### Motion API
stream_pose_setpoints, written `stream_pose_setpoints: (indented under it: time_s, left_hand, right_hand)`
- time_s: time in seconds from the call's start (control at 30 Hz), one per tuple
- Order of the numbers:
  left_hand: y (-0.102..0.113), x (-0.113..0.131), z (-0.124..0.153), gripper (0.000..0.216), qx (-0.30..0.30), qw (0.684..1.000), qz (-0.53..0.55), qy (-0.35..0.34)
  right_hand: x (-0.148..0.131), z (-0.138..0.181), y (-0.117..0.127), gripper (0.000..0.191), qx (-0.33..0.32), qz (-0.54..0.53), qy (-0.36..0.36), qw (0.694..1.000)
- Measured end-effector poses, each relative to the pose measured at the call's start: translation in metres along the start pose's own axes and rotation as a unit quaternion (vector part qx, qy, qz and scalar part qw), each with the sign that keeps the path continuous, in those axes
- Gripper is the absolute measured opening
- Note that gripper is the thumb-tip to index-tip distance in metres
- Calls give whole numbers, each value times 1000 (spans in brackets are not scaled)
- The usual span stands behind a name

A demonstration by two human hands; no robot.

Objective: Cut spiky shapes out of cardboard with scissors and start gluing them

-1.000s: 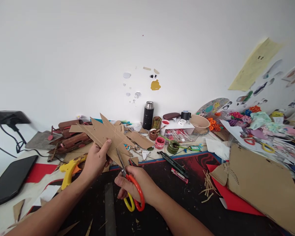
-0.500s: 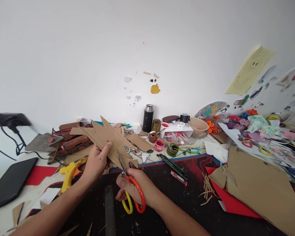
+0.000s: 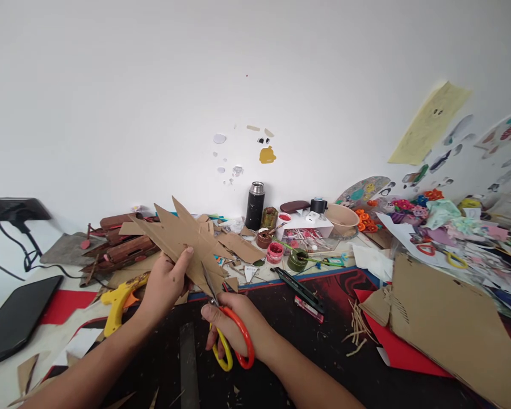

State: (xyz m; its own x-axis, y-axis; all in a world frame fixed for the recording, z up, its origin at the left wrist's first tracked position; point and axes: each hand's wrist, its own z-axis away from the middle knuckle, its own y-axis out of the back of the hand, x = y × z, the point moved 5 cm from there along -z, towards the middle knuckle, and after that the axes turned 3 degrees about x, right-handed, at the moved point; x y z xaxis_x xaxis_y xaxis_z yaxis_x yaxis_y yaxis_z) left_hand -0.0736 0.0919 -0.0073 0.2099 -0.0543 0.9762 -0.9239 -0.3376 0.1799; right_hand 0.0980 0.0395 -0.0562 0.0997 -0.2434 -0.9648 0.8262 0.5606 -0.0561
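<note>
A pointed, star-like piece of cardboard [image 3: 191, 233] is pinched in my left hand [image 3: 168, 281], thumb on top and fingers underneath. My right hand [image 3: 238, 321] grips scissors [image 3: 242, 338] with one red and one yellow handle loop. Their blades lie at the lower edge of the cardboard, near my left thumb. Part of the cardboard's underside and some of my left fingers are hidden. Beneath my hands, a metal ruler [image 3: 189, 363] lies on the dark mat [image 3: 255, 380].
A yellow hot glue gun [image 3: 118, 304] and a black phone [image 3: 19, 318] lie to the left. Behind stand a black thermos [image 3: 255, 207] and paint jars [image 3: 275, 253]. A utility knife [image 3: 300, 289] rests right of my hands, before a large cardboard sheet [image 3: 447, 329].
The scissors' handle loops have shifted slightly, and the cardboard is tilted a little differently. Both hands keep their holds. The whole view has drifted slightly.
</note>
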Motion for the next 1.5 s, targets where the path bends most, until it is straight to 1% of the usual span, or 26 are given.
stream_pose_setpoints:
  time_s: [0.13,0.27,0.53,0.7,0.9,1.13,1.27,1.5]
  left_hand:
    - [-2,-6,0,39,-11,1000,16,16]
    - [-4,-8,0,39,3,1000,24,12]
    - [-4,-14,-1,40,2,999,24,22]
    - [-5,-14,-1,39,3,999,30,30]
    - [-6,-12,0,38,5,999,26,41]
    - [-5,-15,-3,41,9,1000,12,10]
    - [-4,-15,-4,46,8,1000,-5,14]
    - [-5,-6,-1,41,10,1000,-15,16]
  right_hand:
    - [-1,1,-1,66,5,1,0,1000]
    - [-1,2,-1,66,20,5,-5,1000]
    - [12,-2,0,51,47,27,23,998]
    - [14,-2,-4,45,66,16,28,997]
    - [10,0,-11,45,81,31,29,996]
    - [11,-1,-13,46,85,26,4,996]
    - [13,-1,-12,45,92,40,2,995]
    - [15,-1,-13,43,104,41,0,994]
